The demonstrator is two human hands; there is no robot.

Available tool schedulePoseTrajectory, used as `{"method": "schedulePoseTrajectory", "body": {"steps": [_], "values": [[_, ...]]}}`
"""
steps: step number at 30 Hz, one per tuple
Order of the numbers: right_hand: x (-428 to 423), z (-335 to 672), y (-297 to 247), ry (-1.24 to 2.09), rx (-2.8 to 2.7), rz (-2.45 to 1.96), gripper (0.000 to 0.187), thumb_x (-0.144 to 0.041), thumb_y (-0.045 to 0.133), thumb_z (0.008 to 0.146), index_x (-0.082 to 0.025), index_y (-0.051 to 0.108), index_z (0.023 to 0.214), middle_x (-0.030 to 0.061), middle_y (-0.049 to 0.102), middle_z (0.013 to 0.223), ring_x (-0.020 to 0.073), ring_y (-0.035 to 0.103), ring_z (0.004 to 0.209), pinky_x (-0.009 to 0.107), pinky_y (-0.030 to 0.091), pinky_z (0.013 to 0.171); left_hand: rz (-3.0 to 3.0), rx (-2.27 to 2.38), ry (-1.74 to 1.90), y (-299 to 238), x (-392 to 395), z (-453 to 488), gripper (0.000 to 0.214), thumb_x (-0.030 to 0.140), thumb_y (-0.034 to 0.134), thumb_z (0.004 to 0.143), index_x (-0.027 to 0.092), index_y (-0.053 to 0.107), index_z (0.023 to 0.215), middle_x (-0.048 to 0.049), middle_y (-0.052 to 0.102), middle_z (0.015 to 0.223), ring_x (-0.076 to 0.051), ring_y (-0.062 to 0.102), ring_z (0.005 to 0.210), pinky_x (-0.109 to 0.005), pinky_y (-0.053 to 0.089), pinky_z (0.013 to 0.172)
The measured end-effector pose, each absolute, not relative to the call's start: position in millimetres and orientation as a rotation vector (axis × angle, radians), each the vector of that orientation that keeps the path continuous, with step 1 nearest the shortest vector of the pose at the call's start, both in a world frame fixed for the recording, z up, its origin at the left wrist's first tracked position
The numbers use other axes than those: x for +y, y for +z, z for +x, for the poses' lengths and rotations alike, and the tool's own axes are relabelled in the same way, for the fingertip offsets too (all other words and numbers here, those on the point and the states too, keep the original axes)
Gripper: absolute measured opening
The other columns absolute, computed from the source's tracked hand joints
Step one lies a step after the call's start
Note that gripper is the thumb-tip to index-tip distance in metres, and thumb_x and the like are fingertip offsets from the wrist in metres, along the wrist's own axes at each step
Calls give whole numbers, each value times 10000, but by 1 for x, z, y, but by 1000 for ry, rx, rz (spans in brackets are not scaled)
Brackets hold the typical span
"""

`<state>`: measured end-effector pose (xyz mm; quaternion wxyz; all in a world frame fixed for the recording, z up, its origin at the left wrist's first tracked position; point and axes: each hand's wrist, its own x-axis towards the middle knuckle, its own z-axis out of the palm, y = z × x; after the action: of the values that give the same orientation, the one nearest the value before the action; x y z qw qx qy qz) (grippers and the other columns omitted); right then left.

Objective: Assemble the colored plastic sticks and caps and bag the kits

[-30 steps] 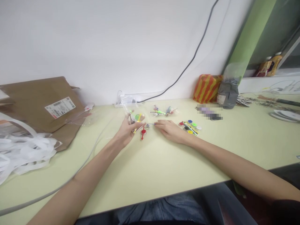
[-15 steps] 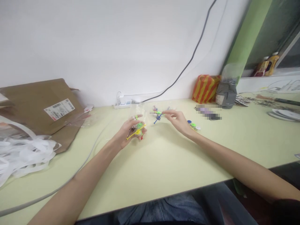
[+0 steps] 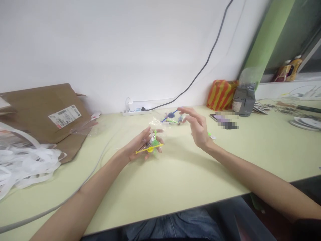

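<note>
Two hands are over the pale yellow table (image 3: 175, 180). The left hand (image 3: 144, 145) lies palm up just above the tabletop, its fingers half curled around one small clear plastic bag (image 3: 153, 135). In and against that bag, one yellow stick (image 3: 147, 150) and one green disc (image 3: 155, 143) can be counted; anything else inside is too small to tell.

The right hand (image 3: 197, 129) is raised beside it, near but not touching. Its fingers are mostly spread and loose, and the tips of the forefinger and thumb seem to pinch the end of one blue stick (image 3: 171, 115) that carries a round disc and slants down to the left above the bag.

Behind the hands a few loose coloured pieces (image 3: 174, 121) lie on the table, partly hidden by the right hand's fingers, and one white cap (image 3: 213, 137) shows at that wrist.

Along the wall sits one white power strip (image 3: 135, 110) with a dark cable (image 3: 200, 70) climbing from it. At the left are one brown paper bag (image 3: 45, 113) with a label and a heap of white plastic strips (image 3: 25, 164); a grey cord (image 3: 75, 194) runs across the table past the left forearm. At the right stand one orange-striped pouch (image 3: 222, 94) and one grey pouch (image 3: 244, 98), just beside each other, and two bottles (image 3: 288, 70) on the sill.
</note>
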<state>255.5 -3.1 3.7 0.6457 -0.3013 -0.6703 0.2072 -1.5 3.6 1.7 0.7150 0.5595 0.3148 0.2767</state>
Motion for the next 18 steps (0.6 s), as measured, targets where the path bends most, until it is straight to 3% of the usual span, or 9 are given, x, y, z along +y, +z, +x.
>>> {"method": "schedulePoseTrajectory", "body": {"steps": [9, 13, 18], "values": [[-4, 253, 7, 673, -1560, -654, 404, -296, 467, 921, -269, 685, 1259, 48, 586, 1418, 267, 568, 1221, 428, 507, 937, 1263, 658, 525, 4, -1, 0, 681, 718, 454, 902, 276, 478, 1420, -155, 694, 1110, -281, 723, 805, -215, 436, 350], [-2, 252, 1, 823, -1691, -623, 359, -291, 502, 932, -246, 712, 1219, 51, 654, 1341, 255, 571, 1246, 426, 454, 1033, 1255, 659, 502, 3, -1, 0, 694, 718, 466, 898, 244, 489, 1405, -162, 699, 1078, -292, 728, 804, -229, 464, 368], [-9, 248, -3, 866, -1940, -629, 331, -368, 557, 969, -261, 705, 1245, 54, 688, 1299, 250, 569, 1282, 442, 421, 1082, 1304, 548, 461, 0, 2, -1, 632, 656, 350, 975, 221, 443, 1423, -172, 673, 1162, -262, 726, 829, -185, 454, 374]]}}
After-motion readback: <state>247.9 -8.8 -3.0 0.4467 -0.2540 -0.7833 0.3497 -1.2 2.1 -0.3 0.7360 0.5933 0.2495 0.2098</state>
